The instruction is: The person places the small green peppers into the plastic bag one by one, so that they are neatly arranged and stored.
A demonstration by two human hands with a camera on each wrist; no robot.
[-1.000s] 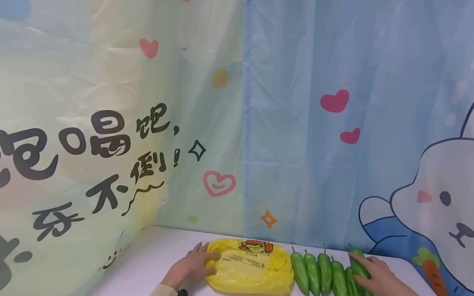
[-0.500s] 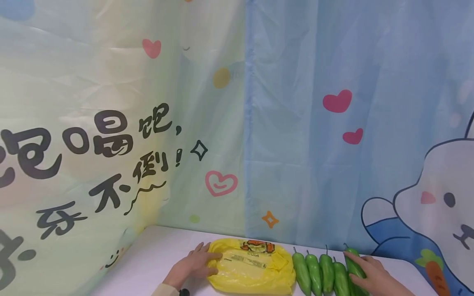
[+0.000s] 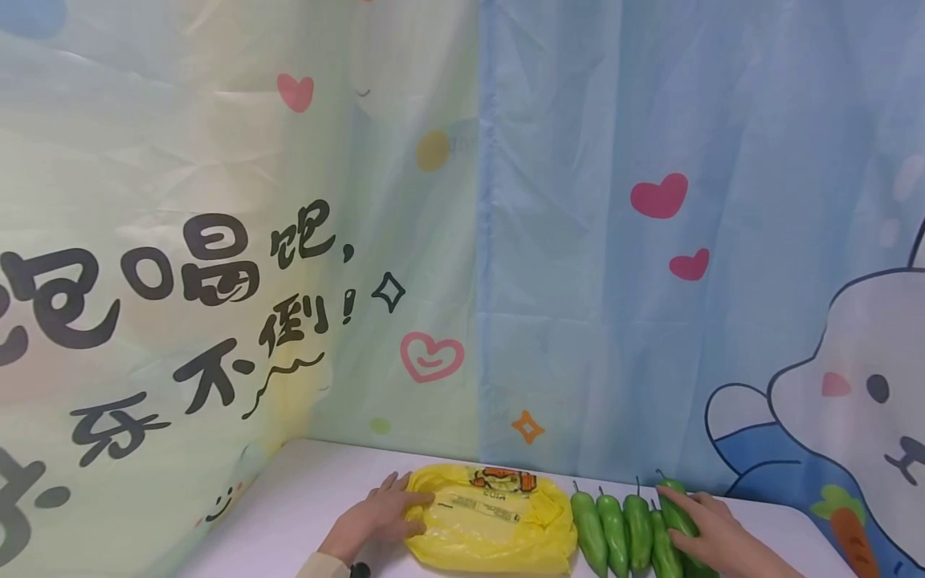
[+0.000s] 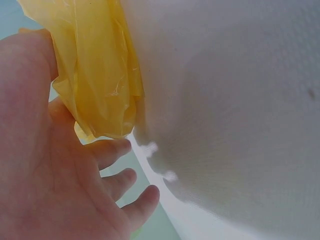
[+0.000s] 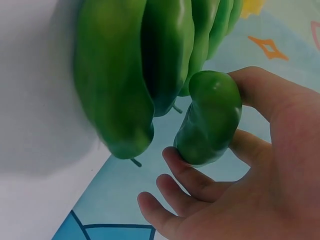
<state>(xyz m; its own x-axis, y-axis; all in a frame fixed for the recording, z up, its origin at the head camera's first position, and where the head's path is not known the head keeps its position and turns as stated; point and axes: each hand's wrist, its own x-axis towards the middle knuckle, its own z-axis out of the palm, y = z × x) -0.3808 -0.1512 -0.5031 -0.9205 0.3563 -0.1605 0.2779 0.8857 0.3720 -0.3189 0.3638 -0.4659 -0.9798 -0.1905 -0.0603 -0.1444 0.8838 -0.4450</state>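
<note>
A long green pepper [image 3: 677,507] is pinched between the thumb and fingers of my right hand [image 3: 723,539]. In the right wrist view, this pepper [image 5: 212,117] shows end-on, with the last fingers spread away from it. It is over the right end of a row of several green peppers [image 3: 637,534], partly covering that end. Left of the row lies a yellow plastic bag [image 3: 480,538] with a printed top. My left hand [image 3: 379,514] touches the bag's left end, fingers spread and loosely extended. The left wrist view shows thumb and forefinger tips hidden behind the yellow plastic [image 4: 100,65].
Everything lies on a white table [image 3: 311,490]. Its far edge meets a printed curtain [image 3: 549,321] with hearts, lettering and a cartoon rabbit. A small dark round thing [image 3: 359,570] sits by the left wrist. The bag and row of peppers are almost touching.
My right hand has moved left with the pepper, shifting it over the right end of the row. The left hand and the bag have stayed put, apart from a slight camera shift.
</note>
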